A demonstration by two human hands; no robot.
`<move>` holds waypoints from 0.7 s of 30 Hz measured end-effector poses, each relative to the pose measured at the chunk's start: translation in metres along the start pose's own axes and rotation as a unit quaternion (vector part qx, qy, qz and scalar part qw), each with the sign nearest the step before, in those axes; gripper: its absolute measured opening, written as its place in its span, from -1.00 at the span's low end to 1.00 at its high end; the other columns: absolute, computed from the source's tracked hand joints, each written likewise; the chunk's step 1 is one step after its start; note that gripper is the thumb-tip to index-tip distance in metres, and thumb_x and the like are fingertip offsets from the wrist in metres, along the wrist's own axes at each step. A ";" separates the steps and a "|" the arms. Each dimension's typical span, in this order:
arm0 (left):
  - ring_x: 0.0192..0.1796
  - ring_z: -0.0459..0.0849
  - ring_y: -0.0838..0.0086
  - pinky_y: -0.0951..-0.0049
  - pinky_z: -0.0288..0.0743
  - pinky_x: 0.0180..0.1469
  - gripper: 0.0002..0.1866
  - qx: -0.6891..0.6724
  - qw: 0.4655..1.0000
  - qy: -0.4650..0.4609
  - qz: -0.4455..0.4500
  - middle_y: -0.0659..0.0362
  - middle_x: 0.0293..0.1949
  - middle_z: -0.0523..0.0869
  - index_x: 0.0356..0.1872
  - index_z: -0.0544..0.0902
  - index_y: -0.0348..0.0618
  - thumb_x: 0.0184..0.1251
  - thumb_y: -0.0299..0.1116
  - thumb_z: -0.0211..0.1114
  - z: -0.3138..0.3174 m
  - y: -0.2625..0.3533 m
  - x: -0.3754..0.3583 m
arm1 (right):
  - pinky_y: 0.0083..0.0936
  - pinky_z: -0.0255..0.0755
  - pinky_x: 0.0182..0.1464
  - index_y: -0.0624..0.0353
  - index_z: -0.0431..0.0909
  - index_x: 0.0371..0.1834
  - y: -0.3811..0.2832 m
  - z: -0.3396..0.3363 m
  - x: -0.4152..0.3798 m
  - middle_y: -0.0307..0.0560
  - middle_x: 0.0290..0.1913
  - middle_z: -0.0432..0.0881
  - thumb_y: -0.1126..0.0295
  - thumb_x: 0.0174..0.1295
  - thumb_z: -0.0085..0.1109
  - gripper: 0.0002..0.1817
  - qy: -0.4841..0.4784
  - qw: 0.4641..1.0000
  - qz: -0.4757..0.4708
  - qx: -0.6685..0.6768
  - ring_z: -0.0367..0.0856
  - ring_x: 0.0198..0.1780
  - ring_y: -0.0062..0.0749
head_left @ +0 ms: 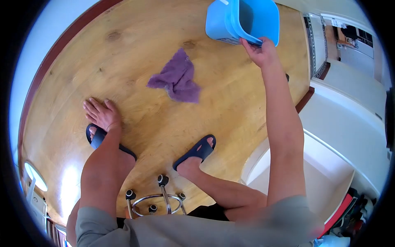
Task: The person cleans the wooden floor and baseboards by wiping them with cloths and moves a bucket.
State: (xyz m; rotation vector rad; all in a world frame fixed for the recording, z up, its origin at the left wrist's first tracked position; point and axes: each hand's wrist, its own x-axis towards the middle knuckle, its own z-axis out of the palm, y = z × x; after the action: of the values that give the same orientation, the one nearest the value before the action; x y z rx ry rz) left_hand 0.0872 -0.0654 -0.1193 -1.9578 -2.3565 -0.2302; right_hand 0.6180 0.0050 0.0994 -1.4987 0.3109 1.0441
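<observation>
A blue plastic bucket [222, 25] is at the top, tipped so that its opening faces right. My right hand [260, 50] grips the bucket's near rim, thumb on the outside and fingers curled over the edge. On the wooden floor [135, 70] lies a crumpled purple cloth [177, 78], apart from both hands. My left hand [103, 114] is at the left, just above a dark slipper [97, 138] on my foot. Its fingers are stretched out and it holds nothing.
Another dark slipper [197, 152] is on my other foot. A wheeled stool base [162, 197] with chrome legs stands below me. White furniture [345, 107] lines the right side, near a doorway [354, 45]. A dark red baseboard [45, 61] edges the left wall.
</observation>
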 end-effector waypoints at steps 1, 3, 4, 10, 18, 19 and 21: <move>0.69 -0.01 0.08 -0.07 -0.23 0.64 -0.23 0.006 1.000 -0.002 -0.003 -0.08 0.64 0.12 0.58 0.26 -0.23 0.50 0.08 0.01 0.001 -0.001 0.000 | -0.02 0.68 0.26 0.58 0.17 0.37 -0.002 -0.015 0.000 0.51 0.28 0.42 0.36 0.56 -0.24 -0.51 0.000 1.000 0.003 -0.023 0.53 0.26 0.36; 0.69 -0.01 0.08 -0.07 -0.23 0.64 -0.23 0.003 1.000 -0.009 -0.002 -0.08 0.64 0.12 0.57 0.27 -0.23 0.50 0.08 0.02 -0.001 -0.001 -0.001 | -0.02 0.65 0.28 0.55 0.19 0.36 -0.002 -0.045 -0.002 0.47 0.30 0.42 0.37 0.55 -0.22 -0.53 0.024 0.999 -0.002 -0.045 0.52 0.29 0.30; 0.69 -0.01 0.08 -0.07 -0.23 0.64 -0.23 0.001 1.000 -0.008 -0.005 -0.08 0.64 0.12 0.57 0.27 -0.23 0.50 0.07 0.03 0.000 0.000 0.001 | -0.02 0.64 0.30 0.54 0.20 0.36 -0.003 -0.058 -0.003 0.45 0.31 0.42 0.38 0.55 -0.21 -0.53 0.032 0.998 -0.006 -0.057 0.51 0.31 0.27; 0.69 -0.02 0.09 -0.07 -0.22 0.64 -0.23 0.006 1.000 -0.009 -0.003 -0.08 0.64 0.13 0.56 0.28 -0.22 0.51 0.10 0.03 0.005 -0.005 0.001 | 0.05 0.53 0.36 0.36 0.24 0.42 0.000 -0.177 -0.027 0.22 0.38 0.42 0.35 0.54 -0.14 -0.53 0.087 0.993 -0.041 -0.074 0.50 0.34 0.07; 0.69 0.00 0.11 -0.06 -0.19 0.64 -0.25 0.027 1.000 0.001 0.001 -0.06 0.63 0.15 0.56 0.29 -0.19 0.52 0.10 0.02 0.004 -0.003 0.001 | -0.10 0.63 0.22 0.29 0.28 0.43 0.015 -0.361 -0.075 0.11 0.28 0.58 0.22 0.60 -0.14 -0.52 0.187 0.978 -0.001 -0.092 0.66 0.19 -0.08; 0.69 0.00 0.12 -0.06 -0.18 0.64 -0.25 0.031 1.000 0.000 0.002 -0.05 0.63 0.16 0.56 0.29 -0.19 0.52 0.10 0.02 0.005 -0.004 0.001 | -0.11 0.64 0.20 0.27 0.29 0.44 0.018 -0.380 -0.083 0.10 0.27 0.59 0.18 0.61 -0.14 -0.51 0.199 0.976 0.006 -0.090 0.67 0.17 -0.08; 0.69 0.01 0.12 -0.05 -0.16 0.63 -0.25 0.046 0.999 -0.004 0.006 -0.05 0.63 0.16 0.56 0.29 -0.18 0.52 0.10 0.01 0.007 -0.005 0.001 | -0.11 0.67 0.15 0.26 0.32 0.39 0.021 -0.413 -0.097 0.06 0.20 0.63 0.14 0.62 -0.12 -0.53 0.246 0.966 -0.001 -0.081 0.70 0.11 -0.10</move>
State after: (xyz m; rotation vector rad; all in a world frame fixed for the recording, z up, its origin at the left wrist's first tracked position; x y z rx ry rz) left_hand 0.0823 -0.0639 -0.1259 -1.9334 -2.3164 -0.1109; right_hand 0.7228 -0.4068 0.1046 -1.9009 0.5817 0.6931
